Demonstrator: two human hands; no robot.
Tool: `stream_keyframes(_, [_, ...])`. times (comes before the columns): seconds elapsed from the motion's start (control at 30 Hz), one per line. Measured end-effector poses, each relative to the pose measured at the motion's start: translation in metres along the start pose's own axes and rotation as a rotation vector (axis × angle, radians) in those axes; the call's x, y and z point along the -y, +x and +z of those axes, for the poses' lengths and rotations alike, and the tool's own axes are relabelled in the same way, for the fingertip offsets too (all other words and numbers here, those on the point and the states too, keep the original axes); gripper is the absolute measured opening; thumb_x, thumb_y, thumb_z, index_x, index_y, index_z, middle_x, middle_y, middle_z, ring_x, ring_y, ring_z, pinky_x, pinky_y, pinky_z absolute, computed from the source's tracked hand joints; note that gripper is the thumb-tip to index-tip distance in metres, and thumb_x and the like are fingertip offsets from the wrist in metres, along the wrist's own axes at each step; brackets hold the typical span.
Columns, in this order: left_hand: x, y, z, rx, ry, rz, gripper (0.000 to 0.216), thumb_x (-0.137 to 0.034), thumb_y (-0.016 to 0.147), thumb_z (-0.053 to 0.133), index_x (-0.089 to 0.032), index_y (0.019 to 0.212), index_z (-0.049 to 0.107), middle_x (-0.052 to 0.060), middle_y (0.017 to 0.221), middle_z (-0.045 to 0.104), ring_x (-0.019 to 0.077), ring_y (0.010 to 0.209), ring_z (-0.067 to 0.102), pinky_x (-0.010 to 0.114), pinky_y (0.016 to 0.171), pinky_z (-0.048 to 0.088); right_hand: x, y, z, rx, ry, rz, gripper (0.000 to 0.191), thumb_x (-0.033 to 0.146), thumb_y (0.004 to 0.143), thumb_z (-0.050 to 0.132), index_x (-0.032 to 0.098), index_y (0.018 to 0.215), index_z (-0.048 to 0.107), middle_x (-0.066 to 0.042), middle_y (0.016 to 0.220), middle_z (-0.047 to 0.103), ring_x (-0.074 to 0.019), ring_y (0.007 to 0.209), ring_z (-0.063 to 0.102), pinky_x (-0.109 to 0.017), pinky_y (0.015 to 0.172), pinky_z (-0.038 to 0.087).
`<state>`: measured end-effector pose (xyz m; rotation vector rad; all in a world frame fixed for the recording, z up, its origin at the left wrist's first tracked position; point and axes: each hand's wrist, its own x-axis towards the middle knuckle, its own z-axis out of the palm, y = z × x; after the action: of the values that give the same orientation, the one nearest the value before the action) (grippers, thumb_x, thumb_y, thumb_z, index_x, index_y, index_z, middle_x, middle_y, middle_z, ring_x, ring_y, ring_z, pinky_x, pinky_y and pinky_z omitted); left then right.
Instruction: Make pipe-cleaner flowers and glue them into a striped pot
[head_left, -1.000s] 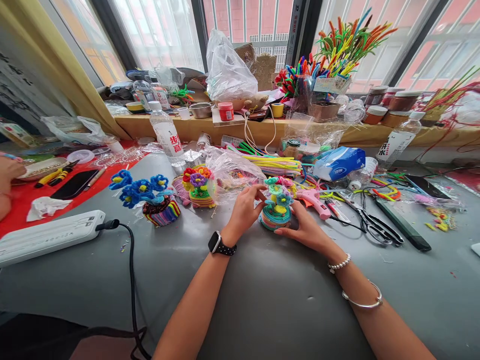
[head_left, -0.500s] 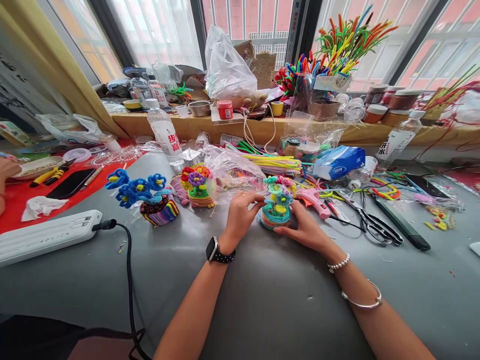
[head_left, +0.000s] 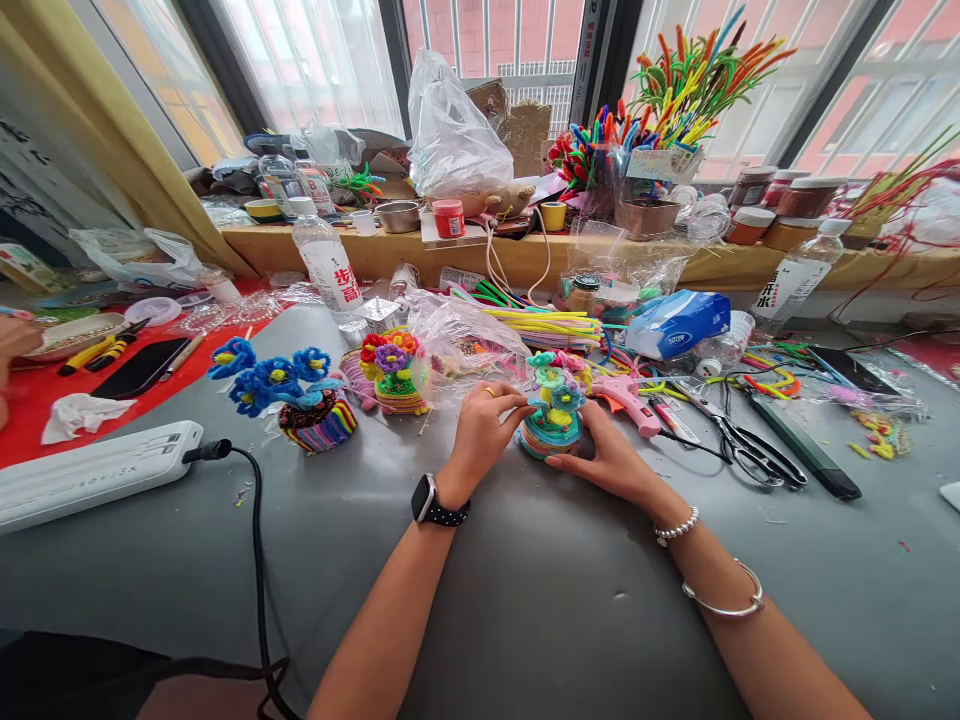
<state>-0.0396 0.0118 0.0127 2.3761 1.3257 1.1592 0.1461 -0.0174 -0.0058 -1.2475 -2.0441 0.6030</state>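
A small pipe-cleaner flower pot [head_left: 550, 440] stands upright on the grey table, its coiled sides teal and orange. Mint, blue and pink fuzzy flowers [head_left: 562, 397] rise from its top. My right hand [head_left: 611, 452] curves around the pot's right side, thumb at the front, gripping it. On the other side, my left hand [head_left: 484, 430] pinches at the left edge of the flowers with thumb and forefinger; the exact bit between the fingertips is too small to make out. To the left sit a pot with blue flowers [head_left: 277, 385] and a pot with red and purple flowers [head_left: 397, 375].
Right of my hands lie a pink glue gun [head_left: 637, 408], scissors [head_left: 750, 450] and a dark green cutter [head_left: 806, 450]. Behind are pipe cleaners [head_left: 551, 328] and a blue tissue pack [head_left: 679, 325]. A white power strip [head_left: 97, 475] lies left; another person's hand [head_left: 19, 340] shows at the edge.
My left fingers have shifted very slightly at the flowers' left edge. The pot and my right hand keep practically the same place.
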Motion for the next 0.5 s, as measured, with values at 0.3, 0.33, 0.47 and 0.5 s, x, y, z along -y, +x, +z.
stream_keyframes(0.3, [-0.0013, 0.0000, -0.0008, -0.001, 0.001, -0.021, 0.017, -0.034, 0.076, 0.053, -0.021, 0.072, 0.063, 0.001, 0.079, 0.063, 0.0162, 0.076, 0.051, 0.031, 0.073, 0.038, 0.0010, 0.0002, -0.0005, -0.005, 0.004, -0.003, 0.054, 0.049, 0.066, 0.060, 0.022, 0.109, 0.041, -0.008, 0.105, 0.049, -0.0278, 0.099, 0.047, -0.041, 0.081, 0.041])
stream_keyframes(0.33, [-0.0011, 0.0001, -0.0005, 0.004, 0.002, -0.019, 0.017, -0.033, 0.077, 0.052, -0.021, 0.072, 0.063, 0.001, 0.078, 0.064, 0.0162, 0.075, 0.051, 0.031, 0.072, 0.038, 0.0010, 0.0000, -0.0005, -0.005, 0.005, -0.001, 0.054, 0.049, 0.066, 0.060, 0.022, 0.109, 0.041, -0.008, 0.105, 0.049, -0.0277, 0.099, 0.047, -0.041, 0.081, 0.041])
stream_keyframes(0.47, [-0.0010, 0.0003, 0.0001, 0.016, 0.015, -0.016, 0.017, -0.034, 0.077, 0.052, -0.021, 0.071, 0.062, 0.001, 0.080, 0.063, 0.0166, 0.077, 0.050, 0.031, 0.073, 0.038, 0.0007, -0.0001, -0.0007, -0.001, 0.023, -0.006, 0.054, 0.048, 0.067, 0.059, 0.021, 0.110, 0.041, -0.009, 0.107, 0.049, -0.0274, 0.100, 0.046, -0.041, 0.082, 0.041])
stream_keyframes(0.5, [-0.0012, 0.0003, 0.0000, 0.015, 0.018, -0.019, 0.017, -0.034, 0.077, 0.052, -0.020, 0.072, 0.061, 0.002, 0.080, 0.063, 0.0166, 0.077, 0.050, 0.031, 0.073, 0.038, 0.0006, 0.0000, -0.0007, 0.002, 0.028, -0.007, 0.054, 0.048, 0.067, 0.060, 0.021, 0.110, 0.041, -0.009, 0.108, 0.049, -0.0276, 0.100, 0.046, -0.041, 0.082, 0.040])
